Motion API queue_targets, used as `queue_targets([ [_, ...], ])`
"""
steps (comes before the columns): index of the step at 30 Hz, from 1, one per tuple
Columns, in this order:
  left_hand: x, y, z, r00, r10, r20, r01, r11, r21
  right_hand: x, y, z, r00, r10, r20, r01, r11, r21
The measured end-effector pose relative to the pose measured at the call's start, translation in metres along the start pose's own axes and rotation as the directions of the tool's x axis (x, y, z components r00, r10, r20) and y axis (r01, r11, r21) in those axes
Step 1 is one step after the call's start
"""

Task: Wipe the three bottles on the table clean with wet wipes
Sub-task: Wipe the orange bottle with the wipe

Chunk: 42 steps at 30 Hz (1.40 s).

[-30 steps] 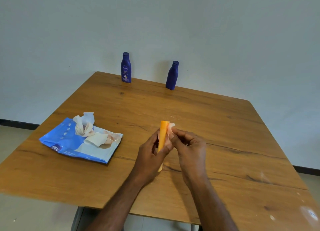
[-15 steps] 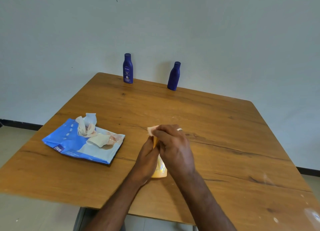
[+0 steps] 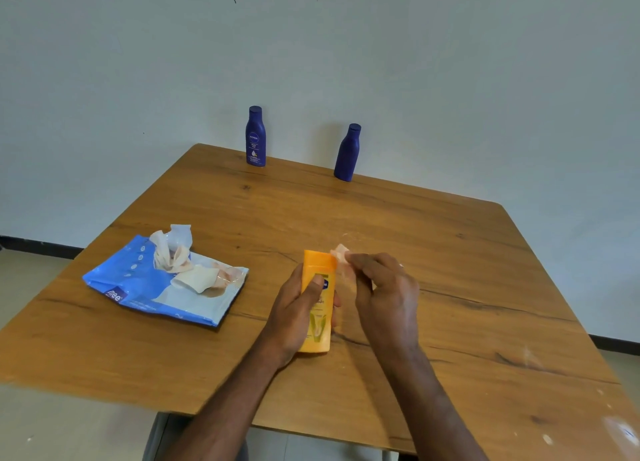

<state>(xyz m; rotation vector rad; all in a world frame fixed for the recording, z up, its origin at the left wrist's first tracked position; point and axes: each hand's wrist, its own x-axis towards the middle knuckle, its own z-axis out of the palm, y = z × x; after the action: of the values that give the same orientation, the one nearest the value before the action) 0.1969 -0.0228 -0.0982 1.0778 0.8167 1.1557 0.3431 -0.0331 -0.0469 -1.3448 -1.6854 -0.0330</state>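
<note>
The wipes pack (image 3: 162, 282), blue and soft, lies flat on the wooden table (image 3: 450, 259), to the left of the orange bottle (image 3: 318, 301); its top opening is open, and a crumpled white wipe (image 3: 172, 252) stands up out of it; a second folded piece (image 3: 194, 277) lies on the pack's face, just beside the opening; how many wipes remain inside I cannot tell

The orange bottle is in my left hand (image 3: 294, 317); my fingers are closed around its lower body, thumb (image 3: 313, 284) pressed across the front label, cap end pointing away from me, base end just above the table surface; whether the base touches the wood I cannot tell

My right hand (image 3: 384, 294) sits immediately right of the orange bottle; its fingers are pinched narrow on a wet wipe (image 3: 341, 256), which lies against the bottle's upper right edge near the cap; a ring (image 3: 401, 266) shows on one finger

The two dark blue bottles stand upright at the far edge of the table, well beyond the orange bottle; the labelled blue bottle (image 3: 255, 136) is to the far left of it, the plain blue bottle (image 3: 348, 153) almost straight beyond it; both are well apart from my hands

Against the frame half a second earlier: my right hand then covered the orange bottle's top and front; it now stands off to the right side, and the front label is exposed; the bottle's cap end is now in plain view; the pack and the blue bottles have not shifted
</note>
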Motion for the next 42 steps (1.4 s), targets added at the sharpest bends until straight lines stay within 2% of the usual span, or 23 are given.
queue_targets([
  [2,0.001,-0.001,0.002,1.0,0.028,-0.011,-0.028,0.999,0.033,0.003,-0.015,0.005,0.995,-0.104,0.011,0.103,0.994,0.022],
  [6,0.002,-0.004,0.001,0.998,0.06,-0.028,-0.055,0.989,0.14,0.005,-0.034,0.019,0.961,-0.241,0.135,0.246,0.969,-0.02],
  [8,0.001,-0.002,0.0,0.998,0.052,-0.034,-0.047,0.988,0.147,0.003,-0.026,0.02,0.962,-0.229,0.149,0.237,0.971,-0.038],
  [15,-0.002,0.004,-0.002,0.999,-0.035,-0.011,0.035,0.999,-0.009,-0.001,0.005,0.006,0.993,-0.045,0.11,0.051,0.997,-0.055],
  [19,-0.002,0.005,0.0,1.0,0.011,-0.022,-0.01,0.999,0.052,0.001,-0.005,0.008,0.986,-0.091,0.141,0.101,0.993,-0.063],
  [24,0.001,0.0,0.001,0.999,0.041,-0.02,-0.039,0.992,0.123,0.009,-0.035,0.021,0.948,-0.276,0.157,0.292,0.952,-0.089],
  [27,-0.001,-0.002,0.001,0.998,0.037,-0.042,-0.03,0.986,0.161,0.009,-0.04,0.025,0.932,-0.319,0.171,0.334,0.94,-0.068],
  [29,-0.001,-0.001,0.001,0.999,0.039,-0.02,-0.035,0.986,0.163,0.005,-0.033,0.024,0.95,-0.28,0.142,0.288,0.957,-0.044],
  [34,-0.002,0.003,0.001,1.0,0.024,0.017,-0.025,0.997,0.069,-0.002,-0.013,0.014,1.0,-0.003,0.019,0.002,0.998,0.059],
  [42,-0.005,0.006,-0.001,0.999,0.008,0.046,-0.01,0.999,0.038,0.009,0.004,0.008,0.993,0.073,0.097,-0.071,0.997,-0.025],
])
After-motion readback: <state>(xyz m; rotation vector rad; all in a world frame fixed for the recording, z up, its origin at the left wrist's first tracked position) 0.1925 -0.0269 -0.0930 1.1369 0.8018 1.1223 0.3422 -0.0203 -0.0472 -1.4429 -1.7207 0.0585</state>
